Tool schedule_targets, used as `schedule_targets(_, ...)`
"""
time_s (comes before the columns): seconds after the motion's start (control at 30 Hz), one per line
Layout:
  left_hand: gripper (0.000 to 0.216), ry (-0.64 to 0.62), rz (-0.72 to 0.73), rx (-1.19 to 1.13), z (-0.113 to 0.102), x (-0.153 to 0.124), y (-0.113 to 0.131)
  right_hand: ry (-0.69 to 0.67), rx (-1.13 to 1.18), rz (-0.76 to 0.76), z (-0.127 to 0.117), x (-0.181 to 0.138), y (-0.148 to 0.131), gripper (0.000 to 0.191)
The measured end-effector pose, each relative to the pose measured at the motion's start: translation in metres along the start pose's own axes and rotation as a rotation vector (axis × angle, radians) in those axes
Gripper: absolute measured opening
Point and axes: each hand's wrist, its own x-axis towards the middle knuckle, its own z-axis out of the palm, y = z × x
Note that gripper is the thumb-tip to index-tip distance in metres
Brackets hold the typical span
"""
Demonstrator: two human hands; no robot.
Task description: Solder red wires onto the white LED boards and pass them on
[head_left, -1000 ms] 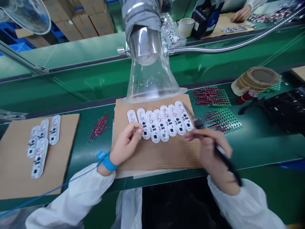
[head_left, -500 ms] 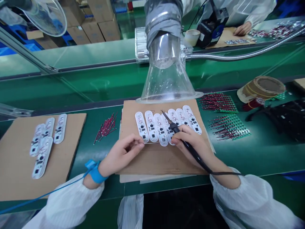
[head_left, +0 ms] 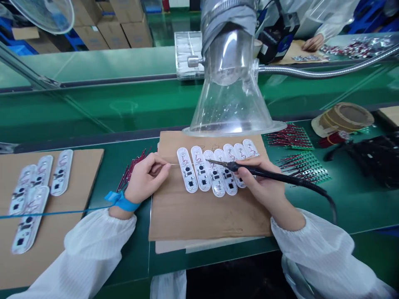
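One green counter (head_left: pixel 352 203) runs across the station. Beyond it stand stacked cardboard cartons (head_left: pixel 104 25); at upper right, a co-worker's hand (head_left: pixel 313 42) is seen near small parts. On the counter lies a brown sheet (head_left: pixel 202 224), with a clear cone (head_left: pixel 230 101) above its far edge. To the sheet's right are green boards (head_left: pixel 307 166) bearing red wires.

The right hand (head_left: pixel 264 182) is closed in a pen grip on a black soldering iron (head_left: pixel 277 175). The left hand (head_left: pixel 145 174), at the sheet's left edge, pinches a thin strand (head_left: pixel 175 164). Seven white strips (head_left: pixel 187 169) lie side by side on the sheet, the rightmost partly hidden.

Step in hand, as judged: soldering at the third strip from the left; tip contact cannot be confirmed. The next move calls for a steady tip and controlled feed of the strand.
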Motion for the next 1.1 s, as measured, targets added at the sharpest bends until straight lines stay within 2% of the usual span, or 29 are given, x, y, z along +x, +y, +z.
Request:
schedule_targets(0.13, 0.016, -0.048, -0.058, 0.024, -0.002, 0.002, 0.004, -0.065, -0.003, 0.041, 0.001, 0.003, -0.005, 0.02)
schedule_targets(0.3, 0.016, -0.057, -0.057, 0.046, -0.001, 0.002, 0.005, -0.102, -0.019, 0.059, 0.005, 0.005, -0.011, 0.02)
schedule_targets(0.43, 0.016, -0.052, -0.038, 0.049, 0.0, 0.002, 0.005, -0.133, -0.054, 0.034, 0.004, 0.007, -0.014, 0.009)
schedule_targets(0.67, 0.016, -0.096, 0.059, 0.072, 0.001, 0.002, 0.004, -0.135, -0.06, 0.015, 0.005, 0.011, -0.018, 0.007)
schedule_targets(0.93, 0.015, -0.035, 0.025, 0.076, -0.003, 0.0, 0.004, -0.075, 0.01, 0.068, 0.006, 0.006, -0.012, 0.021)
schedule_targets(1.1, 0.015, -0.048, -0.002, 0.07, -0.004, 0.0, 0.004, -0.148, -0.02, 0.059, 0.008, 0.008, -0.017, 0.024)
